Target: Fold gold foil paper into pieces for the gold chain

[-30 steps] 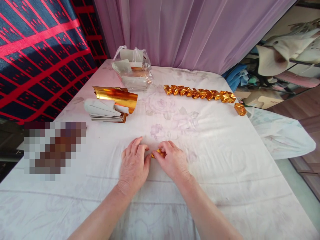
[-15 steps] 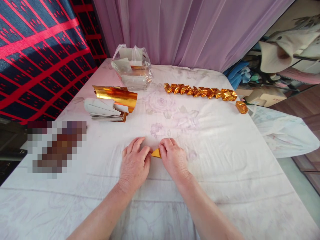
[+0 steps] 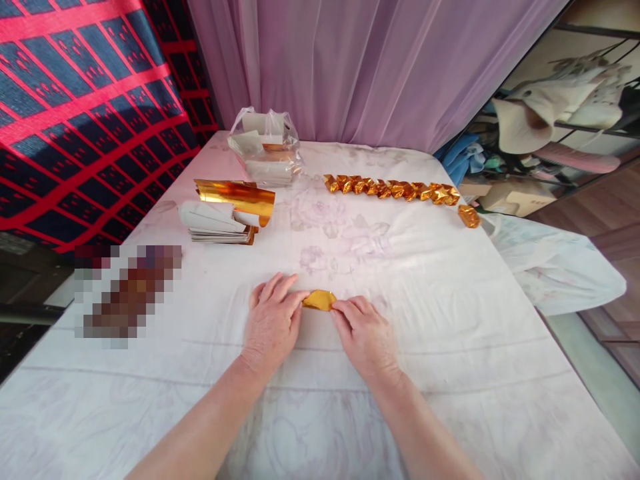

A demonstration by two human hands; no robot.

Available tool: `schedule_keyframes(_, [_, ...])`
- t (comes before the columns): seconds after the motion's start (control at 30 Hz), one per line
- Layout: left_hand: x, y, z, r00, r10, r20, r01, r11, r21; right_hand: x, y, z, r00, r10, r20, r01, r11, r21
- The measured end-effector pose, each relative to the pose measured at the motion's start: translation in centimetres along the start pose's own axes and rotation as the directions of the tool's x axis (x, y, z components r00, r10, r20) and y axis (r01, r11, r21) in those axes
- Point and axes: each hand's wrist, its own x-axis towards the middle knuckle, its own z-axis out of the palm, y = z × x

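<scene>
A small folded piece of gold foil paper lies between my hands, low over the covered table. My left hand pinches its left end between thumb and forefinger, the other fingers spread a little. At its right end, my right hand grips the edge with thumb and fingertips. Further off, a row of folded gold foil pieces runs across the far right, with one single gold piece just beyond its end. A stack of pale-backed sheets and curled gold foil sheets lie to the left.
Behind the sheets stands a clear plastic bag with more paper inside. A blurred-out patch covers something at the table's left. Purple curtain hangs behind, and a shelf with a hat stands at the right.
My right hand has shifted right, away from the left one. More of the gold foil paper now shows between them, rounded rather than triangular. The view has tilted slightly.
</scene>
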Motion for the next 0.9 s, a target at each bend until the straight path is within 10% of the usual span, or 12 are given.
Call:
schedule_keyframes(0.67, [-2.5, 3.1, 0.4, 0.919, 0.393, 0.039, -0.388, 0.916, -0.105, 1.7, 2.3, 0.1, 0.994, -0.108, -0.020, 0.109, 0.964, 0.241])
schedule_keyframes(0.9, [-2.3, 3.3, 0.0, 0.945, 0.313, 0.092, -0.303, 0.946, -0.112, 2.2, 2.7, -0.1, 0.997, -0.056, 0.057, 0.028, 0.917, 0.398])
